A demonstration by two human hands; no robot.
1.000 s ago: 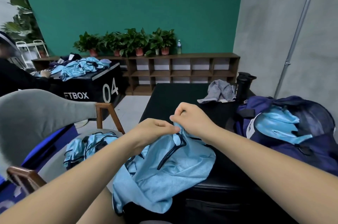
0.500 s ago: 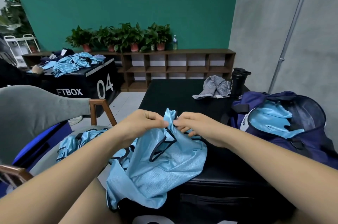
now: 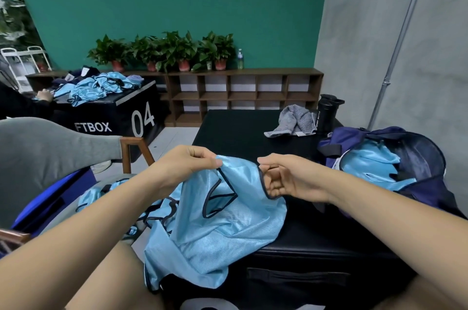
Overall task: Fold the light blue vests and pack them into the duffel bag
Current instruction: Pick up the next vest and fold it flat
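Left hand (image 3: 188, 165): thumb and fingers pinching the top edge of one light blue vest (image 3: 215, 231), raised above the near end of the black table (image 3: 240, 130). Down-left of that hand, a loose pile of vests (image 3: 101, 194) lies on a chair seat. Further back on the left, a black box marked "04" (image 3: 119, 119) has more blue vests (image 3: 93, 88) heaped on top. The held vest hangs between both hands, dark-trimmed openings facing the camera. Its lower part drapes over the table's near edge toward the lap; unfolded, crumpled. Right hand (image 3: 286, 179): fingers curled, gripping the vest's trimmed edge on the other side, level with the left hand, hands apart. Behind it at the table's far right: grey towel (image 3: 291, 121), bunched, with a black bottle (image 3: 328, 113) upright just beside it. Far right: navy duffel bag (image 3: 347, 136) on the table, mouth open toward the camera, one packed vest (image 3: 367, 165) visible inside.
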